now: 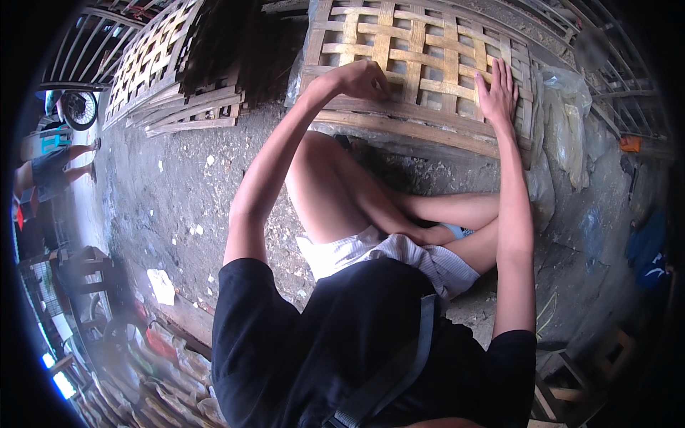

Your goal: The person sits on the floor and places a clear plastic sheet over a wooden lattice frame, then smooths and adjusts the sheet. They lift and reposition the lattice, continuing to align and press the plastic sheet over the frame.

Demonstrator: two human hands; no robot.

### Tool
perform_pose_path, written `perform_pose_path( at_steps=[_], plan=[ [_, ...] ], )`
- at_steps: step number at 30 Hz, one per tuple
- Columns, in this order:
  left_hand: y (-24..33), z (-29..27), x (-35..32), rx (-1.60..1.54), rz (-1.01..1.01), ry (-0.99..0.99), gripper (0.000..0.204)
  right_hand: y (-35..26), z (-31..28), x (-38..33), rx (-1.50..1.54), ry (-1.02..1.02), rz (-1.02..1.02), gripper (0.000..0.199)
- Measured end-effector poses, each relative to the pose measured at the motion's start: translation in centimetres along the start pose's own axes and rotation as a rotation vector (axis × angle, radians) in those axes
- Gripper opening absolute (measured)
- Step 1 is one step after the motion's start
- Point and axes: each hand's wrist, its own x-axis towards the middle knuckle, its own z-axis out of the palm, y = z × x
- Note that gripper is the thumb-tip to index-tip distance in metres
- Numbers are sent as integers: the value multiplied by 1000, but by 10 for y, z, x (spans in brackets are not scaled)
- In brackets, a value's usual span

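Note:
A woven bamboo lattice mat (pixel 421 50) lies on the ground in front of me, made of flat pale strips crossed in an open grid. My left hand (pixel 364 78) is curled in a fist on its near left part, knuckles down on a strip; whether it pinches that strip I cannot tell. My right hand (pixel 498 93) lies flat on the mat's right side, fingers spread and pressing the strips. My bare knees and legs are folded under my arms, just short of the mat's near edge.
A second woven bamboo panel (pixel 146 60) with loose strips (pixel 193 118) lies at upper left beside a dark bundle (pixel 235 43). Clear plastic bags (pixel 564 121) sit right of the mat. Another person's legs (pixel 61 167) show far left. Metal railings (pixel 621 71) stand behind.

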Motion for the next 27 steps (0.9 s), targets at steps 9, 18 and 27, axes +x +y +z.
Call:
perform_pose_path(
  at_steps=[9,18,27],
  plan=[
    [-21,2,22,-19,50,-172,21,-11,-17,0,3,-150,79,85],
    [21,-5,21,88,70,-31,16,-5,-26,-6,104,-194,135,87],
    [-83,10,-173,-14,-442,557,19,-11,-22,-5,151,-115,93,86]
  ],
)
